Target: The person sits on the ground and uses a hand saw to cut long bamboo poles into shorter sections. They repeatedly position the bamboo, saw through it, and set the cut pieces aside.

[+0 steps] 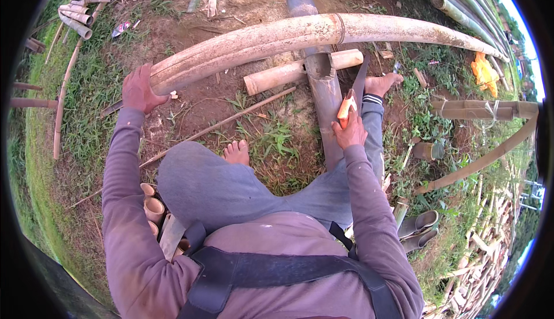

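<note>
The hands are well apart. The left hand (140,91) is curled around the near end of a long, thick bamboo culm (259,45), thumb bent inward below it. From there the culm runs right, passing beyond the right hand (350,131) and crossing over a grey bamboo pole (324,97). The right hand is closed around the orange handle of a handsaw (344,111), whose blade points away from the wearer, just beyond the fingers.

That grey pole lies just left of the right hand and has an opening cut in its upper side, ahead of the fingers. A shorter bamboo piece (274,78) crosses the pole there, between the hands and farther out. A thin stick (231,115) slants across the ground between the hands, and a bare foot (236,153) rests nearer the wearer. Another bare foot (384,82) is ahead and right of the right hand; farther right lies an orange-yellow plastic bag (483,74).
</note>
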{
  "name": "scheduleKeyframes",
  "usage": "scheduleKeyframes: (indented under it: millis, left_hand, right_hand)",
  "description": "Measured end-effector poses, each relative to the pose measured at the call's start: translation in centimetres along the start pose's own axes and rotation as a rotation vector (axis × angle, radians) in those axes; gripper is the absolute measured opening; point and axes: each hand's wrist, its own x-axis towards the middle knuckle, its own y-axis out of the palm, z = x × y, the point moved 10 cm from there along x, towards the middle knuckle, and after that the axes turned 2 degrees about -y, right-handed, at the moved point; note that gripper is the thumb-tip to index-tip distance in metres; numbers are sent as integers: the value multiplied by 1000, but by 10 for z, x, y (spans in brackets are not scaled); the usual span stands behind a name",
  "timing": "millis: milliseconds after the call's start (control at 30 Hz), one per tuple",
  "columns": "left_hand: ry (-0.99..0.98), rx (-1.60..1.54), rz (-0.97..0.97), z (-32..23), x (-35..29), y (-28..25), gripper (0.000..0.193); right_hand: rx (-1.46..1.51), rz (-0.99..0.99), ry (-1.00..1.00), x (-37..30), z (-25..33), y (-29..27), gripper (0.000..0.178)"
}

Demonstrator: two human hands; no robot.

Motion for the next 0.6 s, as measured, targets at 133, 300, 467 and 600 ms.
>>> scheduleKeyframes:
  millis: [133, 300, 467, 600]
  left_hand:
    - [-59, 52, 25, 1, 10, -9, 106]
    - [-121, 162, 9, 9, 18, -26, 114]
    - [-164, 277, 203, -7, 38, -53, 127]
    - [-59, 122, 202, -53, 68, -79, 135]
  right_hand:
    - [44, -88, 47, 9, -11, 4, 56]
    - [656, -356, 89, -11, -38, -14, 19]
    - [1233, -466, 254, -42, -71, -12, 11]
    - [1334, -503, 262, -63, -73, -10, 10]
